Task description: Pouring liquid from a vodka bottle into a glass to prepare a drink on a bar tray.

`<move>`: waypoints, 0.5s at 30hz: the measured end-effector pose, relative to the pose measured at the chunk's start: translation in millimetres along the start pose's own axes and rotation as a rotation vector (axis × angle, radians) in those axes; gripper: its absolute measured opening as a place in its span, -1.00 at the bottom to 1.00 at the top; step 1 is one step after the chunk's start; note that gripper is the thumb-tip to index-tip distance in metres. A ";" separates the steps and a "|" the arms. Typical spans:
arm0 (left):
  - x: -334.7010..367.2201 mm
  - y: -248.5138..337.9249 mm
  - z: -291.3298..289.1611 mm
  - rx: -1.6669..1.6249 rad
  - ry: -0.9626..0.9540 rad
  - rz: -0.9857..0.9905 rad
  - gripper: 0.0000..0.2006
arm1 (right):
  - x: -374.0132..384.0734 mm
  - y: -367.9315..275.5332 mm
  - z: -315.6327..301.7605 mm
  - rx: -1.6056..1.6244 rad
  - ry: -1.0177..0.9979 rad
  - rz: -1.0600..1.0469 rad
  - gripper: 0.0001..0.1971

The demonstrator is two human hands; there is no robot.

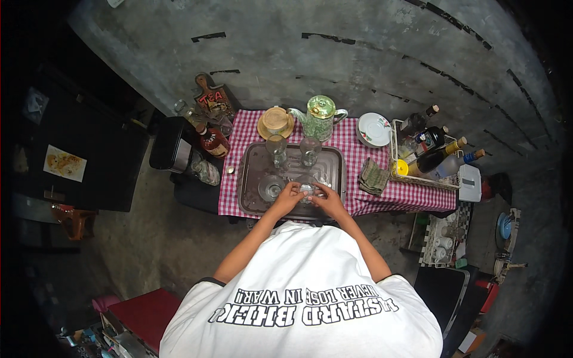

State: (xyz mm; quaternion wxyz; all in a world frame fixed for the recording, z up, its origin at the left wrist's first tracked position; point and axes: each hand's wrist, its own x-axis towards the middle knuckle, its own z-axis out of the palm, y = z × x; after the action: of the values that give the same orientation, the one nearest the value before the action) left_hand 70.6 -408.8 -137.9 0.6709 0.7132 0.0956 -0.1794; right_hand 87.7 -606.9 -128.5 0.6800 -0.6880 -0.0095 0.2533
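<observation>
Over the near right part of a brown serving tray (249,207), a clear glass (307,187) sits between my two hands. My left hand (287,199) has its fingers closed on the glass's left side. From the other side my right hand (329,200) grips it too. Whether the glass touches the tray I cannot tell. Just left of my left hand, another clear glass (271,188) stands on the tray. Toward the tray's far edge are two more glasses, one on the left (277,153) and one on the right (309,153).
Behind the tray, a green patterned teapot (320,122) and a lidded jar (276,120) stand on the checked tablecloth (382,206). To the right are white plates (374,129), a folded cloth (373,177) and a bottle basket (427,176). Amber (213,142) and clear bottles crowd the left.
</observation>
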 end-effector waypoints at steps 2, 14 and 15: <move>0.7 -1.6 -0.3 -0.007 0.000 0.010 -0.50 | 0.1 0.3 -0.3 0.006 0.000 -0.001 -0.38; -0.1 -2.4 0.4 -0.002 -0.007 0.021 -0.54 | 2.5 6.9 -2.3 0.039 -0.031 0.000 -0.38; -0.4 -2.3 0.7 -0.009 -0.006 0.023 -0.54 | 2.4 6.0 -1.9 0.025 -0.027 0.006 -0.38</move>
State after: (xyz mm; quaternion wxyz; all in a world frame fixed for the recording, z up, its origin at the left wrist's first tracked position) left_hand 69.3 -409.2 -139.9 0.6763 0.7107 0.0862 -0.1734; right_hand 88.4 -608.3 -135.1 0.6875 -0.6762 -0.0136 0.2645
